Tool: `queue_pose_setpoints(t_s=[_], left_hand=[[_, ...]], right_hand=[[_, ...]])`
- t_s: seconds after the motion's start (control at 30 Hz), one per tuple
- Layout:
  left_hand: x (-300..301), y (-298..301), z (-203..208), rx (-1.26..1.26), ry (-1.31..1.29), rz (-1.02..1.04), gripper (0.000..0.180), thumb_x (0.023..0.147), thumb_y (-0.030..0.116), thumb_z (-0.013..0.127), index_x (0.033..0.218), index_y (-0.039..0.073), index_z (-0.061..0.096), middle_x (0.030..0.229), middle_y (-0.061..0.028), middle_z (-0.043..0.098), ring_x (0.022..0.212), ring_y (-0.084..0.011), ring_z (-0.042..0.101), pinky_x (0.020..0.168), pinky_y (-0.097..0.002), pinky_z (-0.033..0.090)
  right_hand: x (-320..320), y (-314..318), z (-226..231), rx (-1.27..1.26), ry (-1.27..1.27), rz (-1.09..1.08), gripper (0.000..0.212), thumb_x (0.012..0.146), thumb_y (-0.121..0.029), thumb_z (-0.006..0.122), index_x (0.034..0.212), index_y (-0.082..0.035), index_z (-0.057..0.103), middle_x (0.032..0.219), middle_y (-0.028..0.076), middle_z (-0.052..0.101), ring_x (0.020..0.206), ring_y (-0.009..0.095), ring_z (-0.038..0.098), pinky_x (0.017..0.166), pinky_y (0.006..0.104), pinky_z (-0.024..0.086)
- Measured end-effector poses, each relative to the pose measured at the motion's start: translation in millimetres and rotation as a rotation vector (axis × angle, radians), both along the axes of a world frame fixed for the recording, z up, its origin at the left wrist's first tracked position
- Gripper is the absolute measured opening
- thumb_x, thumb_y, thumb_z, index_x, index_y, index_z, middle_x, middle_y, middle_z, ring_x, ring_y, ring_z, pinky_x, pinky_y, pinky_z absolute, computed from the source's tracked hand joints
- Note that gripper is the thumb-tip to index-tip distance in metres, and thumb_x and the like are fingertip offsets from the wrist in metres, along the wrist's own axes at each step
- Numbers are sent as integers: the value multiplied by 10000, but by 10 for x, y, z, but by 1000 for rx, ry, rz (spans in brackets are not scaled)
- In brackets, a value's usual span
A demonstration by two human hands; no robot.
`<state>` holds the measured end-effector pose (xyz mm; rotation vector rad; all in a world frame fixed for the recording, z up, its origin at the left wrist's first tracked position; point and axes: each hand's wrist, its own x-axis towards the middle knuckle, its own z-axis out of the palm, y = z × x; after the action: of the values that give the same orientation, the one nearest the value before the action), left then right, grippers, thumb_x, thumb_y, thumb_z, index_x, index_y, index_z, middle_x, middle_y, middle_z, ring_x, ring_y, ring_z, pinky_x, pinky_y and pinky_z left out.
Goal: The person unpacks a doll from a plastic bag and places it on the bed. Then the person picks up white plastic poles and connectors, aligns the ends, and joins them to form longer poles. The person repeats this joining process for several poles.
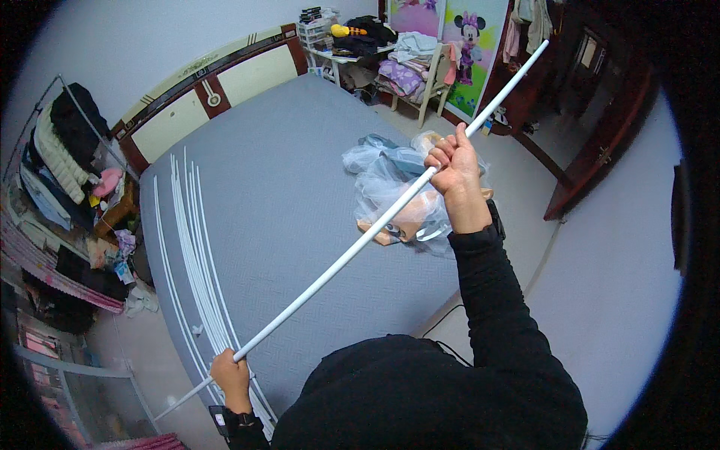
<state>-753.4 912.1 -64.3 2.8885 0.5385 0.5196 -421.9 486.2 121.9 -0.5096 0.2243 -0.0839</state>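
A long white pole (337, 265) runs slantwise across the view, from the lower left up to the far right, held above the bed. My left hand (231, 381) is closed round it near its lower end, over the bed's near left side. Farther up, my right hand (455, 166) grips the same pole, its fingers curled round it. Beneath and beyond my left hand, several thin white rods (196, 259) lie lengthwise on the bed. Under my right forearm's side of the pole is a heap of clear plastic bags (397, 187).
The grey-covered bed (292, 150) has a cream and brown headboard (169, 124). A loaded clothes rack (64, 150) stands at left. A chair piled with cloth (409, 75) and a cluttered desk (349, 52) are at the back. A dark wooden door (600, 142) stands at right.
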Motion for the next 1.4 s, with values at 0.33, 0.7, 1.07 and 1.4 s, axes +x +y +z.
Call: queue_pose_setpoints(t_s=[0.33, 0.7, 1.07, 1.4], left_hand=[[-83, 116, 186, -653, 283, -203, 298, 741, 261, 720, 707, 3, 574, 584, -107, 528, 551, -210, 526, 544, -321, 413], [-73, 116, 333, -693, 110, -184, 242, 882, 196, 541, 740, 0, 551, 600, -75, 510, 543, -174, 490, 516, -302, 375], [-136, 65, 337, -683, 121, -256, 155, 818, 154, 617, 805, 9, 562, 630, -41, 496, 590, -123, 471, 540, -288, 374], [-168, 153, 314, -793, 237, -152, 144, 796, 113, 649, 796, 10, 549, 634, -17, 512, 593, -100, 470, 539, -263, 369]], right_hand=[[37, -67, -197, 239, -343, 176, 423, 925, -504, 457, 737, -133, 383, 586, -23, 329, 464, 97, 284, 445, 248, 286], [121, -229, -397, 214, -257, 45, 309, 986, -373, 375, 928, -77, 438, 791, 43, 461, 604, 136, 394, 564, 269, 390], [79, -185, -350, 166, -233, -27, 299, 1000, -339, 355, 990, -60, 460, 833, 46, 490, 622, 134, 396, 552, 261, 373], [109, -198, -350, 227, -188, -45, 327, 1007, -348, 330, 974, -46, 449, 806, 42, 483, 585, 122, 372, 507, 258, 348]])
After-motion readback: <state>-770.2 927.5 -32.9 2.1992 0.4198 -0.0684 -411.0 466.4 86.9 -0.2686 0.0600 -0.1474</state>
